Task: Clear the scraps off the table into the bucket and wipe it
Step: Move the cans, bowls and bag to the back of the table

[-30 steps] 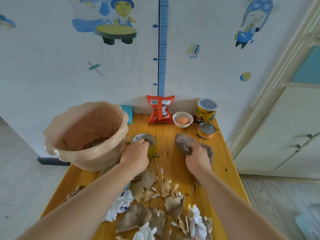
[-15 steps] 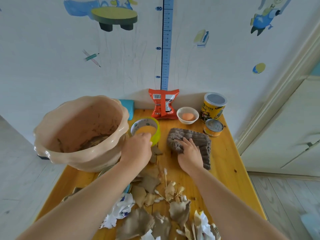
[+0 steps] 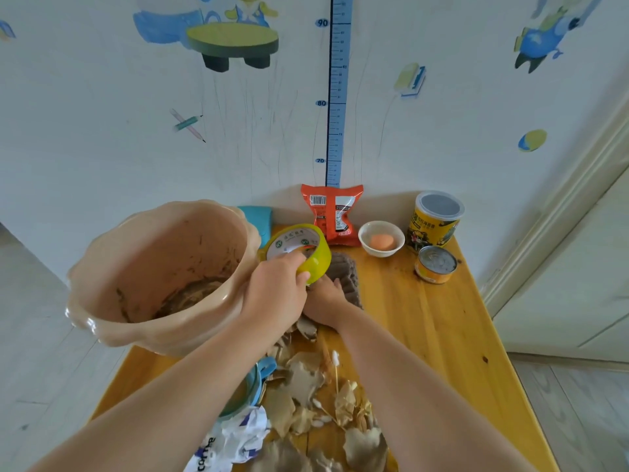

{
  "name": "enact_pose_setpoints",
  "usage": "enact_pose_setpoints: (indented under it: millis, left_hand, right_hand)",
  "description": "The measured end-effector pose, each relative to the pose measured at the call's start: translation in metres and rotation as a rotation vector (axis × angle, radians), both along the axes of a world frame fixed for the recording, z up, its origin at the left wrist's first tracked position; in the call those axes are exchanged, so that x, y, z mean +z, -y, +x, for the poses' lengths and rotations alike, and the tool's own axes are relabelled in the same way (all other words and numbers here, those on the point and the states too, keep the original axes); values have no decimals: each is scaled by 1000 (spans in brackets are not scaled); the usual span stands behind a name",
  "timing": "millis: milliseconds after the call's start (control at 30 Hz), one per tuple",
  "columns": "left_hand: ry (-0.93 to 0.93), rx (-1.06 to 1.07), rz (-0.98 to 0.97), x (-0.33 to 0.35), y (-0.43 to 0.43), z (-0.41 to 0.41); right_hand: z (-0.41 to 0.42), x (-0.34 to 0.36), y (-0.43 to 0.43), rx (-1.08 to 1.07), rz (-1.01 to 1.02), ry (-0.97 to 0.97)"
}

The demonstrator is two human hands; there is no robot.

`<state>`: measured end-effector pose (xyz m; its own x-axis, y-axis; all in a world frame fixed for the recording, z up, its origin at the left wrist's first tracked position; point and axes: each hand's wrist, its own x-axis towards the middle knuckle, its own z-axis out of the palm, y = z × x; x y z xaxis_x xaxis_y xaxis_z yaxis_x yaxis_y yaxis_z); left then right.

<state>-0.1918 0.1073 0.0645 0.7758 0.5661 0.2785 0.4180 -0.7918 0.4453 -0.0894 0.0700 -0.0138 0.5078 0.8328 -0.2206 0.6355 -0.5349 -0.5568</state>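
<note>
— What does the left hand (image 3: 272, 294) have?
— A yellow tape roll (image 3: 299, 250), held up off the table. The fingers curl into its hollow core and the thumb clamps the outer band, so the roll sits tilted just beside the bucket's rim.

— And the right hand (image 3: 323, 303)?
— It is low, just behind the left one, resting on the brown ribbed cloth (image 3: 345, 277). The fingers I can see lie flat and fairly straight on the fabric. The thumb is hidden.

— Where is the cloth?
— On the yellow wooden table (image 3: 425, 335), about mid-width, partly under the raised roll.

— The bucket?
— The bucket (image 3: 170, 247) is beige plastic with a wavy rim, standing at the table's left edge. There is brownish debris in its bottom.

— The scraps?
— The scraps (image 3: 303, 379) are dry, tan, torn pieces heaped on the near part of the table between the forearms. Cotton swabs (image 3: 335, 356) are mixed in, and crumpled white paper (image 3: 238, 437) lies at the near left.

— Farther out?
— Along the wall are an orange packet (image 3: 332, 214), a white bowl (image 3: 366, 238) holding an egg (image 3: 382, 241), and a tall yellow can (image 3: 437, 223). A small tin (image 3: 435, 265) stands just in front of the can.
</note>
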Motion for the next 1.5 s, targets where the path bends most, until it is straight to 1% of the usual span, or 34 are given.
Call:
enact_pose_setpoints:
  millis: [100,167,300,400,500,567,600,667,700,767,800,833,867,900,933,1033,1100,1167,1333,1400,1500]
  left_hand:
    - [18,-4,-10,-2,3,4]
    - [19,4,-19,-4,6,8]
    - [-11,48,-21,-9,10,13]
    - [-25,96,-62,-9,10,15]
    - [-17,107,-119,-6,7,17]
    - [3,96,-143,-3,6,20]
    - [10,93,-150,-3,6,21]
    - [18,100,-156,-2,6,24]
    - [17,107,-159,-2,5,25]
    - [12,110,-157,-3,4,26]
    - [11,106,-149,-4,3,26]
    - [10,100,-139,-6,2,27]
    - [5,95,-129,-7,1,28]
    - [-10,91,-121,-10,1,29]
    - [-33,85,-114,-12,0,30]
    - [-96,59,-80,-20,-1,32]
    - [-109,46,-62,-26,-1,33]
    - [-123,45,-43,-31,-1,34]
    - [-164,35,-2,-38,-2,38]
    - [-195,27,5,-40,-1,40]
    - [-212,26,-9,-42,-1,44]
  right_hand:
    - [-9,1,5,183,-119,96]
    - [-15,5,13,246,-141,99]
    - [-27,11,40,297,-178,41]
    - [-39,14,64,364,-200,35]
    - [-43,20,84,360,-209,-63]
    - [-39,28,94,276,-182,-175]
    - [-35,32,98,190,-135,-234]
    - [-24,41,104,-31,28,-300]
    - [-17,44,108,-149,115,-280]
    - [-1,47,115,-344,322,-175]
    - [6,47,119,-397,430,-92]
    - [13,46,122,-415,495,23]
    - [19,43,124,-409,499,140]
    - [23,38,125,-388,451,226]
    - [25,31,124,-362,367,257]
    - [22,9,115,-297,72,124]
    - [13,-6,108,-245,-44,125]
    - [4,-12,102,-196,-46,133]
    - [-14,-2,97,-24,-11,16]
    - [-19,4,102,21,24,-79]
    - [-21,14,120,18,105,-296]
